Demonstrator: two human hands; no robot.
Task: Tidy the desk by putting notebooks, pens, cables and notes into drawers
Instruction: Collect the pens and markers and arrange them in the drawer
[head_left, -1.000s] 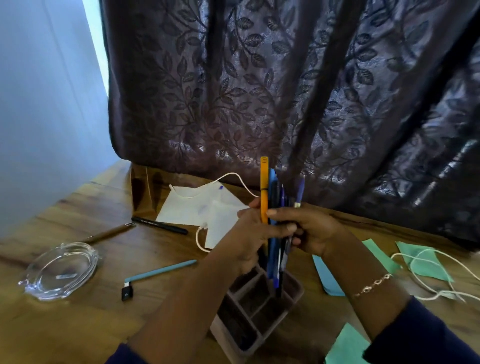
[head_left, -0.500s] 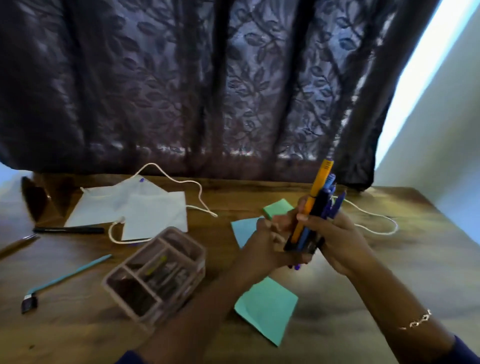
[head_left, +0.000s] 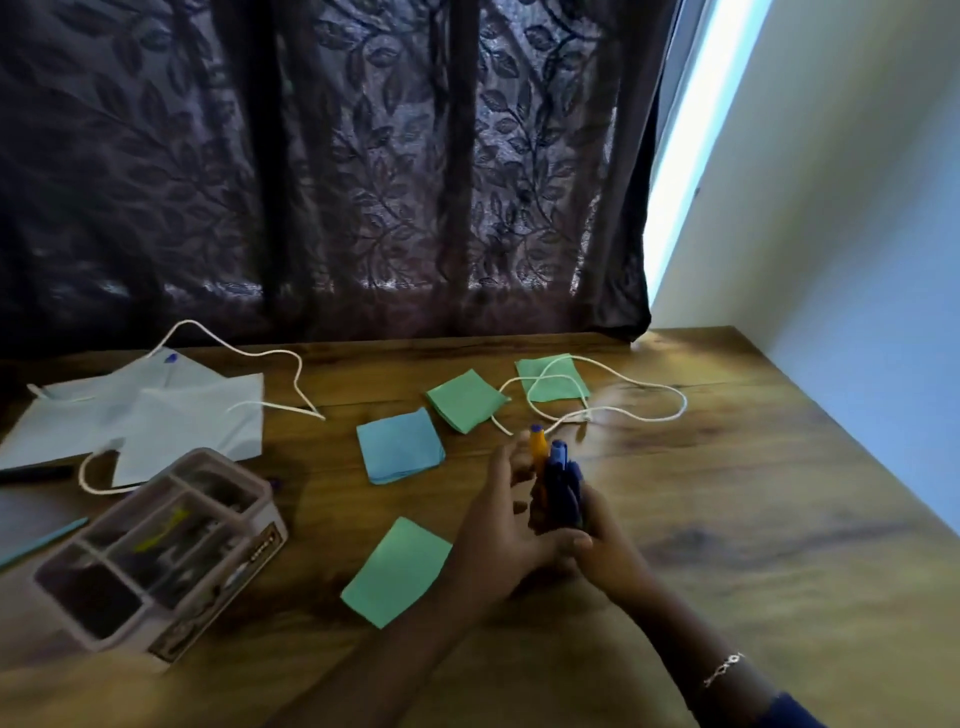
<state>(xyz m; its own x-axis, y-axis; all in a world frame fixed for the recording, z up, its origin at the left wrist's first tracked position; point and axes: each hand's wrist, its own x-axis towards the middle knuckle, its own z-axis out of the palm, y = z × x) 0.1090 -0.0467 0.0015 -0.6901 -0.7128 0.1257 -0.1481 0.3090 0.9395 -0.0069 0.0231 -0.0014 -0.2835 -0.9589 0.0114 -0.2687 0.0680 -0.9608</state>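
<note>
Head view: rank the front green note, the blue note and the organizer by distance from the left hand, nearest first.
1. Front green note, just left of the left hand.
2. Blue note, farther back, left.
3. Organizer, far left.

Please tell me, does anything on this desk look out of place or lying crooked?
Yes. The organizer sits at a slant to the edge of the desk. Four sticky notes lie scattered at different angles, and a white cable loops across the far green note. Nothing looks spilled or broken.
</note>
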